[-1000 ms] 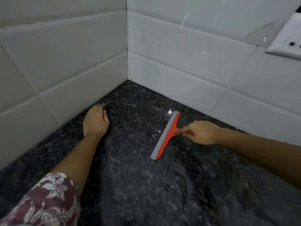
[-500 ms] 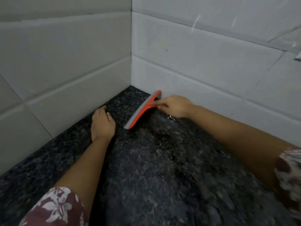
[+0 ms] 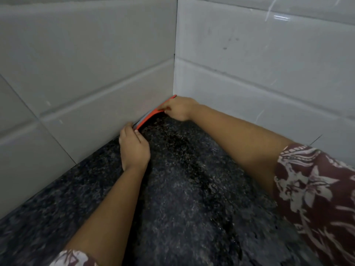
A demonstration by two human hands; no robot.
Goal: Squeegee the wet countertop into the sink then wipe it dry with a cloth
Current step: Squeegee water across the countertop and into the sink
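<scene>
The orange squeegee (image 3: 151, 113) has been carried right into the tiled corner since a moment ago, its blade now flat against the left wall (image 3: 86, 77). The right hand (image 3: 179, 108) has its fingers closed on the handle; the left hand (image 3: 134, 148) steadies the near end, fingertips together, seemingly only touching. Squeegeeing is starting: next, a firm pull back across the wet granite countertop (image 3: 192, 189). The handle is hidden; sink and cloth are out of view
</scene>
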